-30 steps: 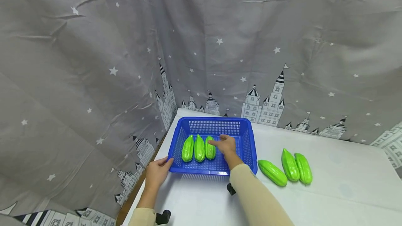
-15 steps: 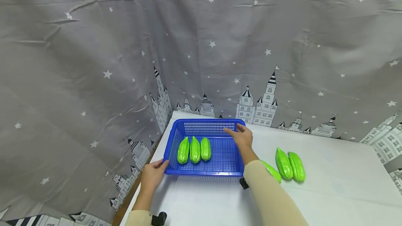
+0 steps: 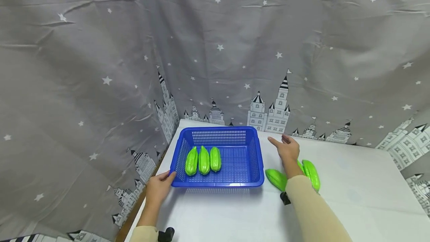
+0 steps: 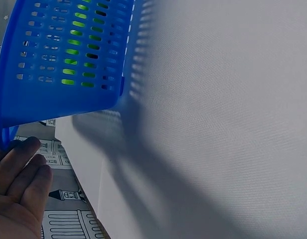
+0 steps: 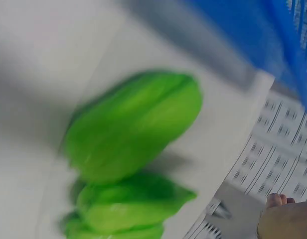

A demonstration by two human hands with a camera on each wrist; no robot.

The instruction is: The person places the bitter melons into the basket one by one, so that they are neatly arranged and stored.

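Near the table's left side, a blue plastic basket [image 3: 218, 185] holds three glossy green, ridged, gourd-shaped vegetables, one of them the middle gourd [image 3: 203, 161]. My left hand [image 3: 159, 189] pinches the basket's rim at its near left corner. Over the table right of the basket, my right hand [image 3: 287, 150] hangs with thumb and fingers spread, holding nothing. Beneath the right forearm lies a slanted gourd [image 3: 275, 178], partly covered by the sleeve. Beside it is another gourd [image 3: 312, 175], with a third mostly hidden by the arm. The right wrist view shows these gourds [image 5: 133, 124] blurred.
A white table [image 3: 362, 193] carries everything. Behind it and to its left hangs a grey curtain [image 3: 215, 47] printed with stars and castles. The table's left edge [image 3: 134, 212] runs close to my left forearm.
My right hand has moved out of the basket, over its right rim, to above the table on the right. The left hand stays at the basket's corner. The view has shifted slightly right.
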